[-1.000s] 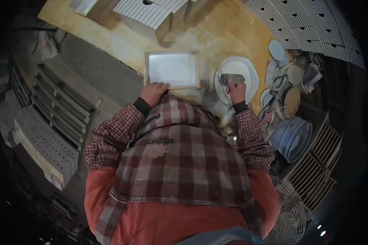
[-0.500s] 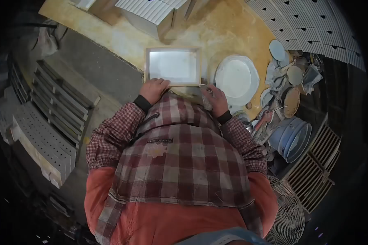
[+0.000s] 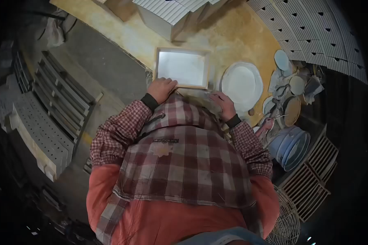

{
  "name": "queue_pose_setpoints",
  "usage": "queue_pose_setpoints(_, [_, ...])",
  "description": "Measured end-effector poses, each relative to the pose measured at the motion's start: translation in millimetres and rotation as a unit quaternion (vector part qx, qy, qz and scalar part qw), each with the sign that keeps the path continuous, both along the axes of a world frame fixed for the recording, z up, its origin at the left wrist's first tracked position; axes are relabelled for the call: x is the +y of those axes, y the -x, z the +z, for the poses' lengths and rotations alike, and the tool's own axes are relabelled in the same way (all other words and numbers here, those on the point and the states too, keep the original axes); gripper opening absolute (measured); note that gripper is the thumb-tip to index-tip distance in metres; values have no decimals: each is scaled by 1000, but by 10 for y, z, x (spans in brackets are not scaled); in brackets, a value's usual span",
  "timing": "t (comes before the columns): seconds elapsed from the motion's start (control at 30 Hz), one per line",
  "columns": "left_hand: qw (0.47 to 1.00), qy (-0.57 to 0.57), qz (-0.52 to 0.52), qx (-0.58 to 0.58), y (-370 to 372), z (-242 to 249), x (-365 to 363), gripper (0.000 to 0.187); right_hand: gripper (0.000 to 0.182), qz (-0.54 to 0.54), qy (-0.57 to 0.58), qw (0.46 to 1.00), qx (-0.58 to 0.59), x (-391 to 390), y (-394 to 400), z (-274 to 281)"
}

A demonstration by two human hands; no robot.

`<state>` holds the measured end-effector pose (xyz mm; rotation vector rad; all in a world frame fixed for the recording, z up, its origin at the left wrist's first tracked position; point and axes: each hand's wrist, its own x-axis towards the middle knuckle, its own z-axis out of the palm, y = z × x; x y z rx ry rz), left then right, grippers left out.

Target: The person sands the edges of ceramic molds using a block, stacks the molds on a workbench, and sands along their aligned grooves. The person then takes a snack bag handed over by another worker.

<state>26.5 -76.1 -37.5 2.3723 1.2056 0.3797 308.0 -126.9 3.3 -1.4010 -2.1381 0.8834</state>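
Observation:
A shallow rectangular box [image 3: 192,86] with pale wooden edges and a white inside lies at the table's near edge. My left hand [image 3: 162,89] is closed over its near left corner. Just right of the box's near right corner is my right hand [image 3: 224,104], fingers curled inward; what they hold is blurred and partly hidden. A strip of dull surface between the hands, in front of my apron [image 3: 188,147], is smeared too. To the right stands a wide white basin [image 3: 259,83] with pale contents.
Cluttered round lids and tools [image 3: 297,85] lie on the right, above a blue bucket [image 3: 288,149]. Corrugated-topped boxes [image 3: 159,22] stand at the back of the yellowish table [image 3: 118,30]. Slatted racks [image 3: 61,98] are on the left; a wire fan guard [image 3: 286,216] is at lower right.
The view has shifted, so the table things appear further right and lower. My right hand has moved slightly away from the box; the grey thing seen under it before is no longer distinct.

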Motion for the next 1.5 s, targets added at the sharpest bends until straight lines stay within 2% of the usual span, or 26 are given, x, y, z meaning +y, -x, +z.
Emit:
queue_pose_setpoints(0.2, [1000, 4, 5, -19, -1, -13, -26, 11, 38, -34, 7, 999, 0, 173, 200, 117])
queue_pose_setpoints(0.23, [997, -38, -1, -72, 18, -4, -28, 12, 42, -11, -10, 1000, -6, 177, 150, 83])
queue_pose_setpoints(0.27, [986, -103, 2, -131, 28, -49, -71, 14, 47, 44, 61, 997, 9, 202, 69, 113])
queue_pose_setpoints(0.33, [980, -115, -5, -162, 66, 143, -29, 20, 47, 53, 58, 997, 8, 174, 87, 127])
queue_pose_setpoints(0.37, [963, -194, 62, -177, 87, 59, -159, 17, 46, 49, 62, 996, 46, 191, 120, 143])
queue_pose_setpoints(0.4, [981, -99, 50, -156, 198, 292, -193, 12, 44, 29, 50, 995, 87, 202, 220, 139])
queue_pose_setpoints(0.47, [961, -76, 146, -223, 294, 163, -393, 10, 40, 34, 42, 992, 111, 281, 422, 148])
queue_pose_setpoints(0.5, [965, -39, 204, -162, 339, 157, -486, 10, 41, 53, 36, 990, 128, 336, 584, 186])
queue_pose_setpoints(0.57, [937, 84, 287, -179, 431, -3, -603, 13, 40, 105, 40, 985, 133, 433, 886, 206])
queue_pose_setpoints(0.6, [897, 172, 349, -208, 432, 62, -587, 17, 43, 137, 28, 984, 107, 461, 998, 88])
queue_pose_setpoints(0.67, [897, 109, 367, -223, 413, -202, -607, 20, 45, 175, 14, 980, 95, 503, 1163, 11])
queue_pose_setpoints(0.7, [853, 180, 393, -293, 404, -153, -587, 20, 46, 181, 15, 979, 93, 518, 1272, 67])
queue_pose_setpoints(0.73, [861, 170, 405, -256, 383, -72, -556, 22, 46, 188, 16, 978, 92, 554, 1355, 121])
queue_pose_setpoints(0.77, [860, 116, 408, -284, 364, -291, -560, 22, 40, 191, -72, 977, 55, 535, 1357, -156])
queue_pose_setpoints(0.83, [830, 209, 429, -287, 341, -45, -493, 23, 41, 226, -89, 970, 13, 581, 1446, -75])
queue_pose_setpoints(0.87, [847, 141, 415, -299, 324, -156, -495, 21, 41, 240, -130, 962, -16, 579, 1447, -164])
queue_pose_setpoints(0.9, [808, 212, 424, -350, 312, -211, -496, 20, 40, 270, -150, 948, -78, 584, 1450, -169])
queue_pose_setpoints(0.97, [831, 165, 410, -338, 330, -339, -478, 19, 38, 281, -231, 921, -141, 529, 1456, -192])
queue_pose_setpoints(1.0, [788, 234, 427, -376, 320, -276, -470, 19, 38, 286, -250, 906, -188, 509, 1446, -162])
queue_pose_setpoints(1.07, [840, 171, 422, -294, 337, -273, -460, 20, 37, 282, -275, 901, -182, 518, 1418, -150])
queue_pose_setpoints(1.1, [797, 222, 416, -377, 334, -159, -448, 20, 38, 288, -210, 922, -150, 527, 1403, -113])
queue_pose_setpoints(1.2, [802, 188, 411, -389, 338, -334, -464, 19, 38, 238, -126, 963, 25, 601, 1448, -67])
queue_pose_setpoints(1.27, [856, 116, 387, -323, 358, -330, -455, 18, 36, 208, -156, 966, 6, 554, 1509, -54])
queue_pose_setpoints(1.3, [819, 200, 418, -338, 352, -231, -453, 16, 34, 227, -114, 967, -18, 557, 1547, -91])
queue_pose_setpoints(1.43, [784, 236, 418, -395, 362, -332, -452, 18, 33, 276, -147, 949, -25, 584, 1490, -34])
queue_pose_setpoints(1.5, [803, 203, 419, -372, 349, -242, -441, 16, 35, 250, -137, 959, 6, 588, 1491, -46])
